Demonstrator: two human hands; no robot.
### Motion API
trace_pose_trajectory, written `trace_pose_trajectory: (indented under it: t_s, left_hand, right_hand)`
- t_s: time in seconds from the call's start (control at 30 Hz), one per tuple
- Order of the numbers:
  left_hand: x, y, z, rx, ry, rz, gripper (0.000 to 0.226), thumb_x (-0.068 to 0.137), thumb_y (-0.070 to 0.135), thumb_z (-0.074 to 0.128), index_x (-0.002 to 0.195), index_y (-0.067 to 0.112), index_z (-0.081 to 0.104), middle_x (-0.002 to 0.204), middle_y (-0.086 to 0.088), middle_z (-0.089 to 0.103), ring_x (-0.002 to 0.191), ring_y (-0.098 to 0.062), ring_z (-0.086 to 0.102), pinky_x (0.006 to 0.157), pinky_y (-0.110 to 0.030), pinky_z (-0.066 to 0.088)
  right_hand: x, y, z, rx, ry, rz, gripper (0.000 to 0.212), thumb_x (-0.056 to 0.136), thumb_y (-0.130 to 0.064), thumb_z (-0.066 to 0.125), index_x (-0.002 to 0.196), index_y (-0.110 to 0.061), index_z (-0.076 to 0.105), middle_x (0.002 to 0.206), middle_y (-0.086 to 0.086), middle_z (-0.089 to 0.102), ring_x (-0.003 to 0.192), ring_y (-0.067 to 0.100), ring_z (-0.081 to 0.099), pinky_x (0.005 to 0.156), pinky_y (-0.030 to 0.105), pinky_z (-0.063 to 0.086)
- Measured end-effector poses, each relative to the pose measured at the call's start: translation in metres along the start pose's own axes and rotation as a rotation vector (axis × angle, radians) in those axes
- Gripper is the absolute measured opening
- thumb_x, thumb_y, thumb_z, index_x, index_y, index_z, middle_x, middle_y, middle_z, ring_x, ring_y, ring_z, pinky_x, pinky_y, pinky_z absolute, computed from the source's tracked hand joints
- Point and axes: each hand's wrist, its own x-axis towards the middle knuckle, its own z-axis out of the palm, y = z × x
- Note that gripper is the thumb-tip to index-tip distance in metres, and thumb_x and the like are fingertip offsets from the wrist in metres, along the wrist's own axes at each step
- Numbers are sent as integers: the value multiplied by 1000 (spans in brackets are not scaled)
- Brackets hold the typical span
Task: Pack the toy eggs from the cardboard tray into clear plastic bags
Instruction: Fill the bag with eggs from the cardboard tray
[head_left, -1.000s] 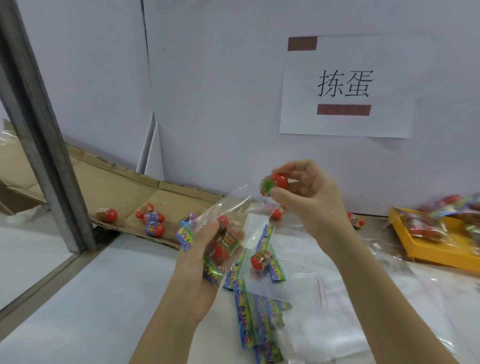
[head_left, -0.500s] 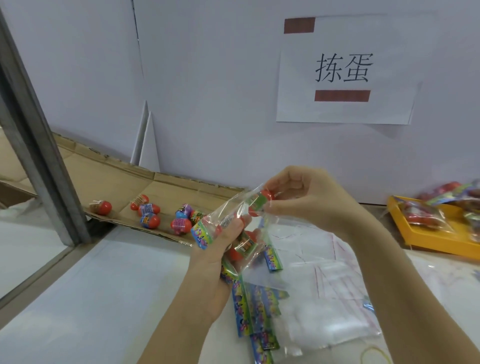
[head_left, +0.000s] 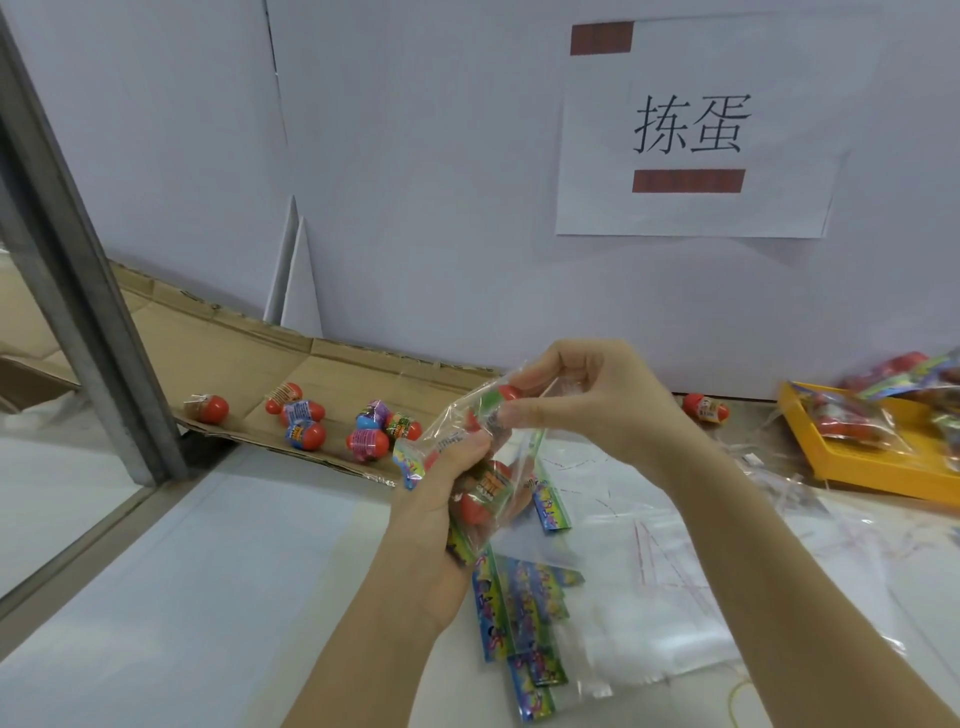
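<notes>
- clear plastic bag (head_left: 457, 431): crinkled and tilted, mouth up and to the right, gripped in the left hand (head_left: 441, 499) above the table.
- red-and-green egg (head_left: 501, 396): at the bag's mouth, pinched by the right hand (head_left: 587, 400).
- bagged egg (head_left: 483, 499): red with an orange label, low in the bag against the left palm.
- cardboard tray (head_left: 249, 358): flat, brown, along the foot of the wall at left.
- loose eggs (head_left: 305, 434): seven on the tray, red shells with coloured wrappers, on their sides; one lies apart at the left.
- stray egg (head_left: 705, 407): on the table by the wall, at right.
- empty bags (head_left: 623, 597): a flat clear stack with colourful header strips on the table.

Taped paper sign (head_left: 696, 130), grey metal post (head_left: 72, 270) — yellow tray (head_left: 883, 483), perhaps plastic
</notes>
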Motion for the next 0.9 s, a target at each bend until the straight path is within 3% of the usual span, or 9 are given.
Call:
trace_pose_trajectory:
  t_s: [0.13,0.23,0.3,0.4,0.57,0.73,0.83,0.9]
  left_hand:
    - [-1,3,-2,-7,-33,-11,35,59,27,77,93,18,80,105,-9,75,95,-29,71,74,-41,61]
    - [-1,4,-3,-25,-21,-10,38,73,33,71,107,16,75,113,-8,73,105,-31,69,84,-42,59]
    - [-1,4,-2,-20,16,2,39,65,33,75,101,18,77,111,-8,73,108,-30,68,83,-39,59]
    - [0,5,-2,-23,47,12,30,63,31,75,91,21,79,103,-6,75,97,-24,70,69,-32,61]
    - [0,9,-4,-62,79,29,42,68,28,72,108,16,72,103,-6,74,81,-16,72,61,-28,58]
    - [1,8,-4,-32,79,11,58,68,36,71,122,14,67,111,-6,73,110,-26,65,64,-30,58]
    - [1,6,-4,-69,99,-1,46,69,30,71,112,14,72,106,-7,75,100,-26,70,60,-29,58]
    - [1,6,-5,-89,106,-20,23,70,30,71,90,20,79,95,-5,76,81,-22,74,56,-29,58]
  right_hand:
    - [0,-3,1,-50,-6,2,21,64,-22,87,78,-13,73,74,-3,73,72,18,68,70,26,54]
    - [-2,-4,1,-62,-49,-19,23,65,-19,86,81,-10,73,70,-10,72,67,2,65,63,12,50]
    - [-2,-5,3,-66,-58,-30,23,66,-15,86,84,-7,74,70,-9,72,66,-3,65,62,7,47]
    - [-2,-5,5,-58,-73,-52,17,72,-10,82,87,-8,74,73,-8,74,71,1,69,69,11,51]
    - [-2,-5,8,-78,-75,-100,14,89,-10,65,98,-13,75,91,-4,76,92,8,69,93,26,51]
    - [0,-5,11,-149,-72,-109,14,91,-13,64,95,-19,76,91,-8,75,91,10,68,91,27,50]
    - [1,-2,10,-113,-17,-116,17,92,-14,63,94,-26,75,89,-7,74,90,12,68,88,28,52]
    - [5,4,11,-30,184,-161,28,93,-10,59,92,-36,70,82,-9,67,73,3,62,73,19,49]
